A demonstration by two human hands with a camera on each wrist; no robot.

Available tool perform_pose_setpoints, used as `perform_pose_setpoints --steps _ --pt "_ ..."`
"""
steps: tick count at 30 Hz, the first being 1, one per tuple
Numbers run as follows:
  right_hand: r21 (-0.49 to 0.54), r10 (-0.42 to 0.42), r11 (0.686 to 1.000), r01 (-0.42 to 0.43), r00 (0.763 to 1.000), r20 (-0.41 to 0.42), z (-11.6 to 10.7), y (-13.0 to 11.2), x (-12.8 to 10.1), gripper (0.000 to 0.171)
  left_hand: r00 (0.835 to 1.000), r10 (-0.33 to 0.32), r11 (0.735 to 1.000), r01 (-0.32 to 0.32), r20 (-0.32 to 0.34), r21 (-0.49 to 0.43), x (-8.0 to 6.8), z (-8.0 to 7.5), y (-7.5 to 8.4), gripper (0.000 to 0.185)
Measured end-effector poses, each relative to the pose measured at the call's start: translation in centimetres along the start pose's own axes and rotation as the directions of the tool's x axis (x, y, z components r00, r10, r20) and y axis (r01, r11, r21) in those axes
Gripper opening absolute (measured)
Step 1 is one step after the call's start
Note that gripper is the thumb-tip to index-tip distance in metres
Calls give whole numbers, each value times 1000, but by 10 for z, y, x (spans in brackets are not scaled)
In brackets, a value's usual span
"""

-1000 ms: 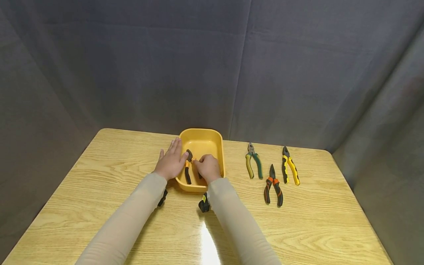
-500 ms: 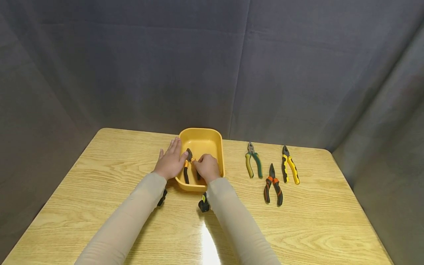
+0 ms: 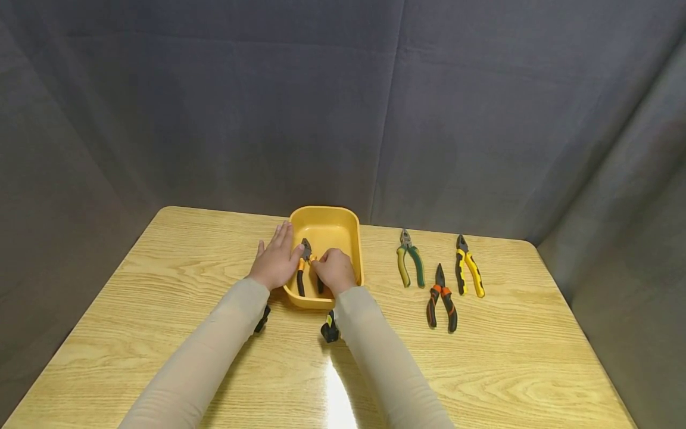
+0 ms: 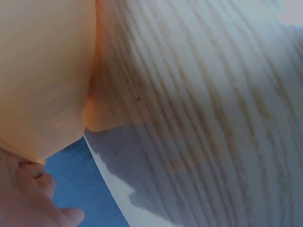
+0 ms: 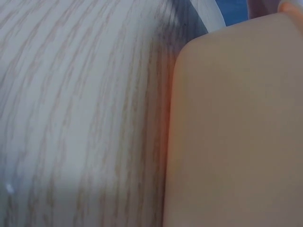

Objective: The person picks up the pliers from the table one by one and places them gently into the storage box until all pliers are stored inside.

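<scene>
- Right hand (image 3: 336, 271) grips the orange-black pliers (image 3: 303, 268) inside the yellow tray (image 3: 325, 220); since a second ago they have settled slightly lower, near the floor.
- Left hand (image 3: 276, 262) lies flat, fingers straight, against the tray's left wall, unmoved.
- Three pliers (image 3: 440, 286) lie to the right.

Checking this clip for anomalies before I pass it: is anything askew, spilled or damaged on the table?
Nothing stands out. The right hand holds orange-black pliers inside the yellow tray, the left hand rests at its side, and three other pliers lie intact on the table.

R hand (image 3: 336, 271) over pliers (image 3: 303, 268) handle
</scene>
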State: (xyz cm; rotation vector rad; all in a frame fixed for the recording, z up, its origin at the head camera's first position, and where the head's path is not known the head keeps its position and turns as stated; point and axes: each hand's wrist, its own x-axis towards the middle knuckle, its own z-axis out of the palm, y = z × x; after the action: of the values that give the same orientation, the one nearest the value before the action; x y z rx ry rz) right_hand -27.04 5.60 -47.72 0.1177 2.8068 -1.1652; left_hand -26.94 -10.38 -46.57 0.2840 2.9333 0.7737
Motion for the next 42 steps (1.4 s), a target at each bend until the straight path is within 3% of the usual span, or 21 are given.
perform_pose_setpoints --steps 9,23,33,42 --pt "-2 -17 1000 17 1000 -4 -1 0 -1 22 1000 -10 999 10 3 50 0 -1 2 69" --pt "-9 -6 1000 6 1000 -17 0 -2 0 16 998 -45 973 37 32 226 -1 -8 12 72" --pt "-2 -24 1000 24 999 -35 0 -1 0 13 998 -44 974 34 38 225 -1 -7 12 72" --pt "87 -68 993 80 989 -129 -3 -4 -1 15 998 -48 975 37 43 220 -2 -9 13 72"
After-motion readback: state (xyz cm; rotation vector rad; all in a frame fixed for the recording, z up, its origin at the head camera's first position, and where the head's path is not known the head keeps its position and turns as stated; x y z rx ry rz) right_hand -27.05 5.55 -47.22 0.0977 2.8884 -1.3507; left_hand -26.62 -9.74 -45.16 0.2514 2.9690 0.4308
